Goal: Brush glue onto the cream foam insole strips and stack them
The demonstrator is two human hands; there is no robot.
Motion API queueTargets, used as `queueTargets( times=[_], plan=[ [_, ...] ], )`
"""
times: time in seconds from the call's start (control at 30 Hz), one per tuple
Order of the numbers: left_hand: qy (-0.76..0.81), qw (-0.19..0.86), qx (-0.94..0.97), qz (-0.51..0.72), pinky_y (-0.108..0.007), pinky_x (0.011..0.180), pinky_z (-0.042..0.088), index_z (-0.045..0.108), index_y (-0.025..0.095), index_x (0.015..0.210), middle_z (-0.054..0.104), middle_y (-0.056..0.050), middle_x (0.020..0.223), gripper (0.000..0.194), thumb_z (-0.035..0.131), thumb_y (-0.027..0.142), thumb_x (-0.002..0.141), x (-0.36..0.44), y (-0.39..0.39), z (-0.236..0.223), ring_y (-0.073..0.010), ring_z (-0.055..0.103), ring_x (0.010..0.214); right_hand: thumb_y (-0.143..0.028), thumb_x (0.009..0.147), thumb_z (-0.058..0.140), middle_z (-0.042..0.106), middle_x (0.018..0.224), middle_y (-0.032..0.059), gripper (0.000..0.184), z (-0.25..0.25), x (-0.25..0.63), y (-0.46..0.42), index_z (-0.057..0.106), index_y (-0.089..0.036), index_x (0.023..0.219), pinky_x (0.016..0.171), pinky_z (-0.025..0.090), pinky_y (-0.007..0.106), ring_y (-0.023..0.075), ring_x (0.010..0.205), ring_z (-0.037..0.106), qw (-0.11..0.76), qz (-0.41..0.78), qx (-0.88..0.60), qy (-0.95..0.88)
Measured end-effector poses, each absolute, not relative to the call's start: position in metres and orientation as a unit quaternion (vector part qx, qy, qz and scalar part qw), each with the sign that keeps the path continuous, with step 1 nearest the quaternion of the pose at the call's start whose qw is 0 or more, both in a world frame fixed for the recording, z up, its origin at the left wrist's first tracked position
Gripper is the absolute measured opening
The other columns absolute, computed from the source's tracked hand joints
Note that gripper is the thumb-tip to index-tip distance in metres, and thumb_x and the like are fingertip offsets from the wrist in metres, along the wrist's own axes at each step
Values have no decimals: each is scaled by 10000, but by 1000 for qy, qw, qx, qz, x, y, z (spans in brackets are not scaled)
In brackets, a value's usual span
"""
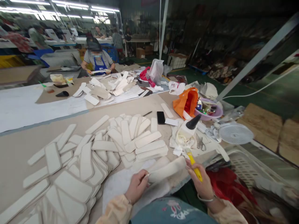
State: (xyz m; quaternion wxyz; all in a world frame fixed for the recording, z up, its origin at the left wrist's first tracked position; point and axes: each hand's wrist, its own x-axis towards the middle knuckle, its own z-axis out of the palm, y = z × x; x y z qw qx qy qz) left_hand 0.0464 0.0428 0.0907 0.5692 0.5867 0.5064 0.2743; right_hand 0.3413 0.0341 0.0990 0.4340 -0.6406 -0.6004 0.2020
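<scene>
My left hand (138, 185) pinches the near-left end of a long off-white padded strip (167, 170), blurred a little by motion. My right hand (201, 182) is closed around a yellow-handled brush (194, 165), its pale head pointing away from me, while its fingertips touch the strip's right end. Below the strip lies a white sheet (116, 189) at the table edge. Just beyond the brush stands a white container (185, 133) with a black cone on it, among crumpled whitish scraps. Many similar rounded strips (86, 161) are heaped to the left.
A black phone (161, 118), an orange bag (184, 102) and a purple basin (212, 113) sit farther back. At right are a white fan (235, 133) and a plastic crate (247, 165). Across the tables a person in a blue apron (100, 65) handles a strip.
</scene>
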Motion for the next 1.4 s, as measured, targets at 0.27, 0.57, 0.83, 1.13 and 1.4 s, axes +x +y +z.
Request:
queueTargets(
  times=[0.27,0.57,0.83,1.13,1.4],
  plan=[
    [544,664,407,313,-233,583,462,560,181,875,596,-11,743,348,566,483,703,56,-16,70,-144,556,700,-425,748,600,432,521,-66,277,71,328,25,408,-226,724,406,396,217,110,440,443,416,309,-643,-563],
    [693,569,276,346,-232,534,438,609,142,692,580,8,587,354,590,492,641,52,-39,31,-114,521,560,-392,810,528,521,660,-14,202,38,327,53,445,-216,758,547,452,251,140,563,531,350,285,-590,-669],
    [782,427,332,311,-269,619,461,598,139,857,641,-35,717,269,549,327,670,36,-7,7,-140,578,642,-402,825,484,564,709,-4,201,11,317,80,456,-209,778,578,437,263,152,591,568,297,259,-586,-708],
    [822,331,409,218,-230,637,411,567,161,879,611,0,677,172,536,208,716,39,5,0,-117,568,632,-347,834,454,563,674,8,162,-12,317,93,477,-201,767,578,418,261,173,635,574,266,221,-566,-749],
    [822,310,450,159,-229,649,416,574,160,972,634,-5,716,243,531,202,737,39,5,-5,-117,584,651,-276,807,476,567,738,29,67,-22,321,93,473,-216,777,632,430,291,200,715,561,260,202,-559,-761]
  ],
)
